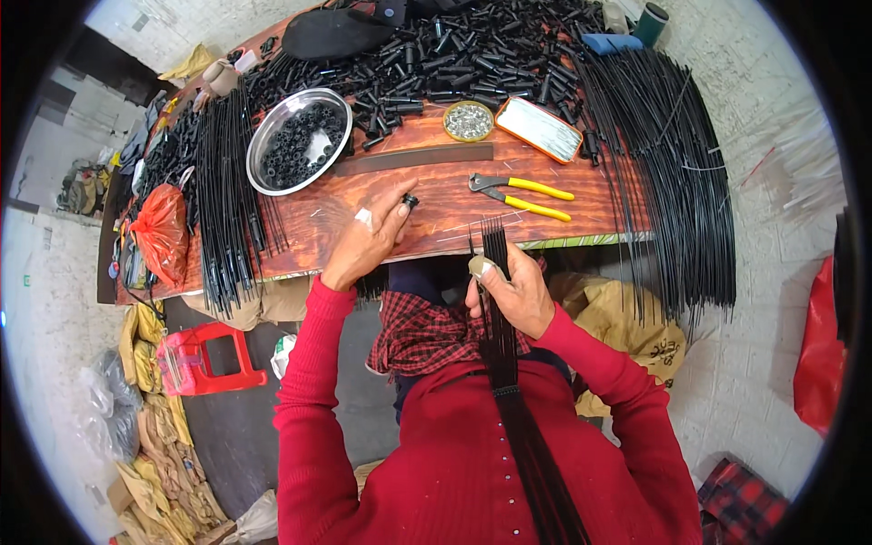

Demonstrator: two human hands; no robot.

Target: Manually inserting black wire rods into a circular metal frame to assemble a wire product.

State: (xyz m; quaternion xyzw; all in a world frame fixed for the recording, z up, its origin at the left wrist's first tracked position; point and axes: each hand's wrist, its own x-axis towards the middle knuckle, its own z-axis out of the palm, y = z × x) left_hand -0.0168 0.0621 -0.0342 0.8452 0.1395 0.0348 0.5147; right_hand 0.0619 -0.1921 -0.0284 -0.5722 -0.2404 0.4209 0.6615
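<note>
My left hand [371, 233], with a pale strip of tape on it, pinches a small black ring-shaped part [411, 201] between thumb and fingertips just above the table's near edge. My right hand [516, 295], its thumb wrapped, is closed around a bundle of thin black rods [500, 341]. The bundle's upper ends stand near the table edge, and its length runs down across my red sweater. Beyond my right hand lie end-cutting pincers [522, 191] with yellow handles. A steel bowl [255, 164] beyond my left hand holds many small black rings [304, 136].
Across the back of the wooden table [363, 204] spreads a heap of black tubular parts [454, 54]. Long black rods hang over the edge at right [677, 173] and left [227, 182]. A round tin [468, 121], a rectangular tray [540, 129] and a flat bar [418, 158] lie mid-table.
</note>
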